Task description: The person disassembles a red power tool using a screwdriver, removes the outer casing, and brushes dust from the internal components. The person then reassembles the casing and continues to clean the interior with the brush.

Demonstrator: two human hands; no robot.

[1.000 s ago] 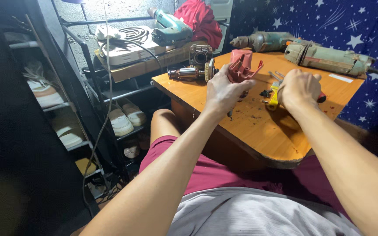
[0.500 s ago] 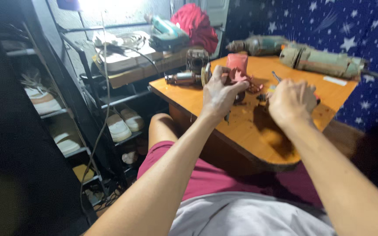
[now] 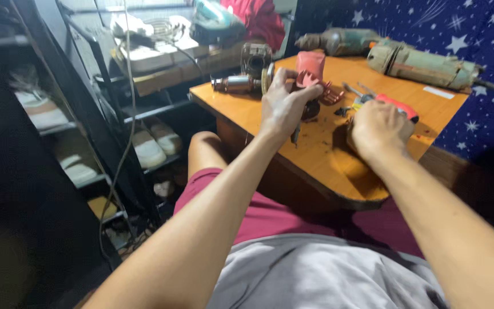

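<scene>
My left hand grips a red plastic tool housing standing on the orange wooden table. My right hand is closed over a red-handled tool lying on the table just right of the housing. A metal motor rotor lies on the table beyond my left hand. Small dark parts sit between the two hands.
Two worn green power drills lie at the table's far edge against a blue star-patterned cloth. A teal power tool rests on a shelf at the back. A dark rack with shoes and hanging cables stands left.
The view has shifted closer to the table. My left hand stays on the red housing. My right hand has come down onto the red-handled tool.
</scene>
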